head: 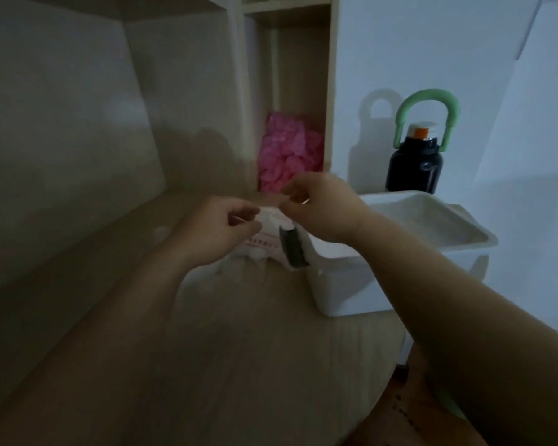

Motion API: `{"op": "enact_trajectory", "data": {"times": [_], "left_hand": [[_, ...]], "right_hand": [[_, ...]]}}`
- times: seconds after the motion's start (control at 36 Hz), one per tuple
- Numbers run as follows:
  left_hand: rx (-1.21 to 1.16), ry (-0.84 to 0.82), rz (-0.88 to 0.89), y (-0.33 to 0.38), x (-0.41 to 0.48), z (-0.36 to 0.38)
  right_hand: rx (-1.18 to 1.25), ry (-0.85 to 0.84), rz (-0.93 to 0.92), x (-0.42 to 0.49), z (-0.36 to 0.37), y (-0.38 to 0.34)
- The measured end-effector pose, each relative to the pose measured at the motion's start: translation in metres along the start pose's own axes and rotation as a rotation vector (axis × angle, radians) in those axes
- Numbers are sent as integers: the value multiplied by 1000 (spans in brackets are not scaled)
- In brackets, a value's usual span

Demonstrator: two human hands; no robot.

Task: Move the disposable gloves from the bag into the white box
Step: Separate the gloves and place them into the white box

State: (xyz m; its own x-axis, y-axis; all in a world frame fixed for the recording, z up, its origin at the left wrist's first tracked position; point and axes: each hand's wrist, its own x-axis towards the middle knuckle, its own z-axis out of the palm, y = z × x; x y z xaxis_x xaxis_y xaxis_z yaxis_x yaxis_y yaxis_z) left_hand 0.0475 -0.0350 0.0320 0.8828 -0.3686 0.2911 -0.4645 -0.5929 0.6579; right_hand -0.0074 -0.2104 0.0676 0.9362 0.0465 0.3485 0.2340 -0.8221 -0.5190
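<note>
bag [271,222] of gloves sits on the surface [255,333], just left of the white box [351,284]; my left hand [219,230] and right hand [322,210] each pinch its top. pink bundle [290,149], black bottle [414,169] behind.

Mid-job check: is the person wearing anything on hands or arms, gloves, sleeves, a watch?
Nothing worn shows. The left hand and right hand are ungloved, and no sleeve, watch or bracelet appears up to the frame edge. Rings too blurred to tell.

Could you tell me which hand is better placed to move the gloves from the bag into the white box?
Right, probably. The right hand pinches the bag just beside the white box; the left hand grips the bag's far side and could steady it.
</note>
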Motion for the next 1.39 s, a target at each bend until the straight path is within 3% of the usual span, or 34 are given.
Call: {"op": "enact_trajectory", "data": {"times": [0.11, 0.19, 0.28, 0.44, 0.5, 0.58, 0.64, 0.69, 0.78, 0.89, 0.97, 1.06, 1.17, 1.28, 1.39], "left_hand": [[122, -172, -172, -42, -32, -13], [356, -383, -317, -62, -55, -13], [510, -505, -324, -79, -69, -1], [501, -198, -174, -97, -77, 7], [329, -168, -155, -99, -74, 6], [-133, -22, -215, -92, -68, -2], [-477, 25, -282, -84, -63, -9], [-760, -5, -349, -76, -59, -14], [-980, -105, -363, -66, -56, -19], [-1303, -249, -113, -63, -59, -22], [-1186, -300, -51, -46, -67, -20], [-875, -56, -42, -33, -68, -14], [-929, 120, -152, -37, -58, -16], [-1022, 190, -226, -37, -47, -24], [-1006, 291, -255, -30, -42, -29]], "right_hand": [[42, -42, -44, -5, 43, -27], [60, -86, -32, -9, 76, -38], [86, -163, 23, -15, 106, -38], [81, -243, 177, -19, 134, -22], [100, -293, 147, -23, 130, -20], [198, -438, 57, -29, 120, -25], [139, -462, 6, -31, 118, -28], [123, -340, -67, -28, 119, -26], [223, -127, -44, -24, 107, -30], [568, -93, 140, -17, 88, -36], [750, -81, 264, -13, 81, -38], [849, -99, 335, -12, 74, -42], [940, -59, 394, -9, 67, -44], [1005, -63, 471, -5, 54, -44], [769, 20, 439, -5, 42, -40]]}}
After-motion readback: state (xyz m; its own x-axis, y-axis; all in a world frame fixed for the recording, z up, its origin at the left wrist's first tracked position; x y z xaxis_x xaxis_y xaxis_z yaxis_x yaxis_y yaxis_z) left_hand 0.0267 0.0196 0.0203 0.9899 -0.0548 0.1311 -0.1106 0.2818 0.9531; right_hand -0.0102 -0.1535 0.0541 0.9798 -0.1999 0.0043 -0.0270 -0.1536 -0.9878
